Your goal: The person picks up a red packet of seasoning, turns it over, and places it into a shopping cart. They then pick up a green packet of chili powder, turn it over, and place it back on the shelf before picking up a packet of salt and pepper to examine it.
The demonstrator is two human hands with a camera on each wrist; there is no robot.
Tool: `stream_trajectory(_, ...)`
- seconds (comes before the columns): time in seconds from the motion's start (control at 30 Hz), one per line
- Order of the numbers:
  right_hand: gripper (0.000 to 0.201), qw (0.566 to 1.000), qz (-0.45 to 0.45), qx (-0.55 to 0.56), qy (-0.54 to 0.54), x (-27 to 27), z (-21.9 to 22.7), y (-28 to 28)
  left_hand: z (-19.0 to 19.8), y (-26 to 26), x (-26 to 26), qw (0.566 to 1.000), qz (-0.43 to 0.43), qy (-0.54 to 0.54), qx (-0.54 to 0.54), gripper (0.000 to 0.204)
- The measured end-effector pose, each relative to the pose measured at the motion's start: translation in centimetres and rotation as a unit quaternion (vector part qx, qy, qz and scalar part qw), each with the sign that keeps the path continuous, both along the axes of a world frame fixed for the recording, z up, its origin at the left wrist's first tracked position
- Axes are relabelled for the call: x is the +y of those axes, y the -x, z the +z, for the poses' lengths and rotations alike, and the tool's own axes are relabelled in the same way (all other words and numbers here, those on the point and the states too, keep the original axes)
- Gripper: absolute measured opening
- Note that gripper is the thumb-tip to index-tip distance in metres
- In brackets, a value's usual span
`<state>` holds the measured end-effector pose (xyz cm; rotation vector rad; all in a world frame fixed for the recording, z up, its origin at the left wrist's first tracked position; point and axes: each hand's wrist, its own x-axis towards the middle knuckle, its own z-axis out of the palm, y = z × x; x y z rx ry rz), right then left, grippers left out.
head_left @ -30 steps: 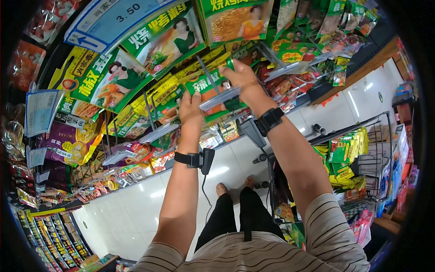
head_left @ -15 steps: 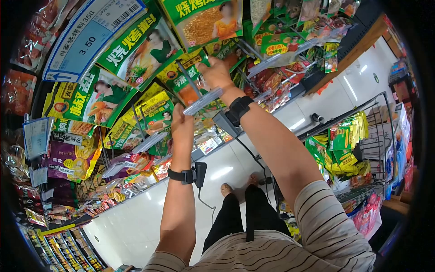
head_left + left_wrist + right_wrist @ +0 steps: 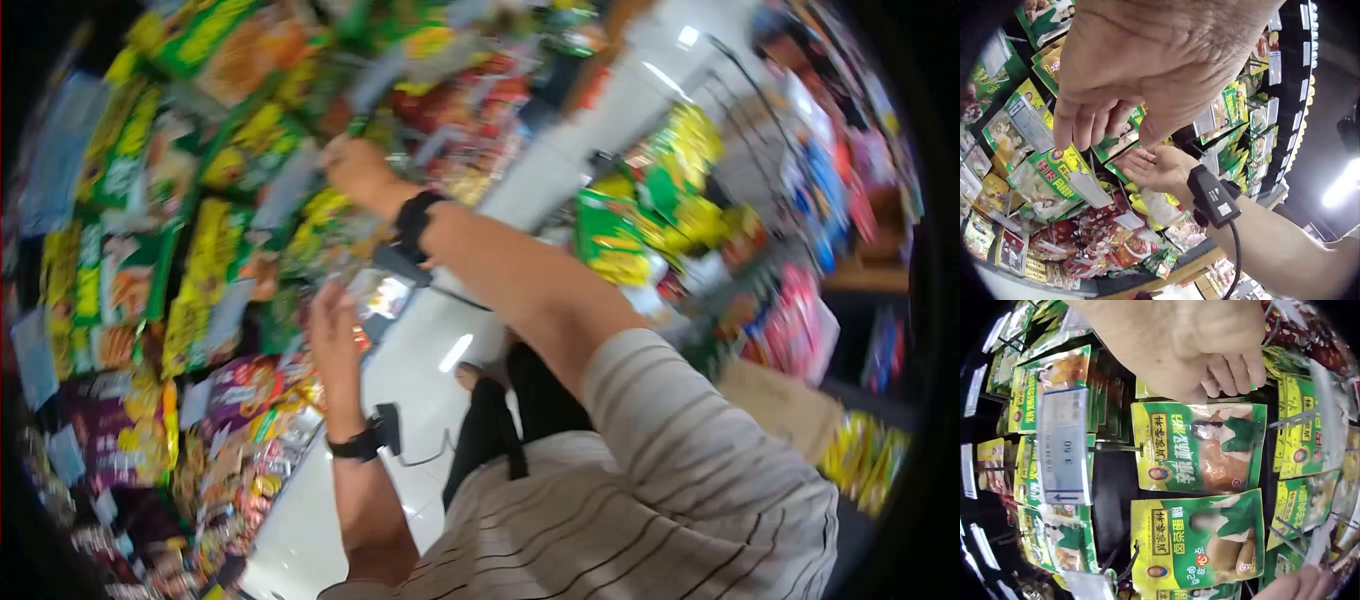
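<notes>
In the blurred head view, my right hand (image 3: 365, 178) is up against the hanging seasoning packets. My left hand (image 3: 332, 325) is lower and nearer my body, its fingers loosely extended and holding nothing. From the left wrist, the right hand (image 3: 1163, 170) shows its fingers spread over a green-edged packet (image 3: 1121, 167), with no grip on it visible. The left hand (image 3: 1147, 75) fills the top there, fingers relaxed. Below the right hand (image 3: 1179, 337) in the right wrist view hang a chili powder packet (image 3: 1204, 447) and another green-and-yellow seasoning packet (image 3: 1200, 537).
Metal hooks with clear price holders (image 3: 1063, 447) project from the rack. Purple packets (image 3: 118, 425) hang at lower left. To my right stands a wire cart holding green and yellow packets (image 3: 615, 235). Pale tiled floor (image 3: 440, 355) lies between rack and cart.
The head view has swung and blurred, shifting rack and hands leftward. My left hand has drawn away from the packets toward my body. The right hand stays up at the rack.
</notes>
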<state>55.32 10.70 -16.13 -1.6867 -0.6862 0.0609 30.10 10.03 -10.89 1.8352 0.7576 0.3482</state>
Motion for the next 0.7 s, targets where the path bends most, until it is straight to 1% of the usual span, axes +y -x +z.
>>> stream_trajectory(0.03, 0.018, 0.998, 0.005, 0.026, 0.057, -1.7, 1.6, 1.0, 0.5, 0.7, -1.1, 0.999, -0.004, 0.027, 0.022, 0.038)
stream_trajectory(0.07, 0.018, 0.995, -0.053, 0.062, 0.051, -1.9, -0.1, 2.3, 0.0, 1.7, -1.7, 0.999, -0.028, 0.026, 0.014, 0.039)
stream_trajectory(0.1, 0.017, 0.991, 0.034, 0.113, 0.064, -4.9, 1.7, 3.5, -0.3, 2.7, -2.2, 0.997, -0.040, 0.044, 0.048, 0.036)
stream_trajectory(0.13, 0.018, 0.993, 0.012, 0.119, 0.012, -4.8, -0.7, 4.9, -0.8, 3.7, -2.8, 0.995, -0.065, 0.061, 0.043, 0.031)
stream_trajectory(0.17, 0.018, 0.998, -0.001, 0.054, 0.017, -6.4, -0.4, 6.9, -1.5, 4.8, -3.0, 0.993, -0.084, 0.075, 0.039, 0.027)
stream_trajectory(0.2, 0.021, 0.974, 0.137, 0.177, -0.039, -9.3, 0.5, 8.5, -2.6, 6.3, -3.3, 0.989, -0.091, 0.111, 0.035, 0.023)
stream_trajectory(0.23, 0.022, 0.954, 0.164, 0.246, -0.048, -12.1, 1.8, 11.4, -4.0, 7.8, -3.6, 0.984, -0.098, 0.146, 0.034, 0.020)
stream_trajectory(0.27, 0.022, 0.932, 0.180, 0.308, -0.059, -15.5, 3.4, 13.9, -4.6, 8.6, -4.0, 0.976, -0.119, 0.182, 0.030, 0.019)
stream_trajectory(0.3, 0.023, 0.909, 0.229, 0.344, -0.046, -18.2, 4.2, 15.0, -4.5, 8.8, -4.8, 0.969, -0.111, 0.218, 0.034, 0.020)
stream_trajectory(0.33, 0.025, 0.912, 0.225, 0.342, -0.017, -20.3, 4.4, 16.2, -4.7, 9.3, -5.0, 0.964, -0.135, 0.224, 0.043, 0.017)
stream_trajectory(0.4, 0.026, 0.899, 0.173, 0.402, 0.007, -24.3, 4.6, 18.7, -5.8, 9.8, -5.3, 0.952, -0.190, 0.229, 0.066, 0.013)
stream_trajectory(0.47, 0.027, 0.891, 0.142, 0.428, 0.041, -27.7, 3.9, 20.5, -6.9, 10.1, -5.2, 0.936, -0.250, 0.228, 0.093, 0.011)
stream_trajectory(0.5, 0.026, 0.887, 0.126, 0.441, 0.048, -29.3, 3.9, 21.3, -6.7, 10.0, -5.6, 0.935, -0.256, 0.224, 0.102, 0.012)
stream_trajectory(0.57, 0.025, 0.877, 0.097, 0.467, 0.062, -32.1, 4.1, 22.8, -5.0, 8.8, -6.7, 0.933, -0.263, 0.214, 0.119, 0.016)
stream_trajectory(0.6, 0.025, 0.876, 0.086, 0.470, 0.068, -33.1, 4.2, 23.5, -3.7, 8.3, -7.3, 0.933, -0.259, 0.211, 0.136, 0.027)
stream_trajectory(0.7, 0.025, 0.872, 0.061, 0.479, 0.078, -35.5, 4.5, 24.6, -3.4, 7.8, -7.6, 0.933, -0.260, 0.212, 0.131, 0.029)
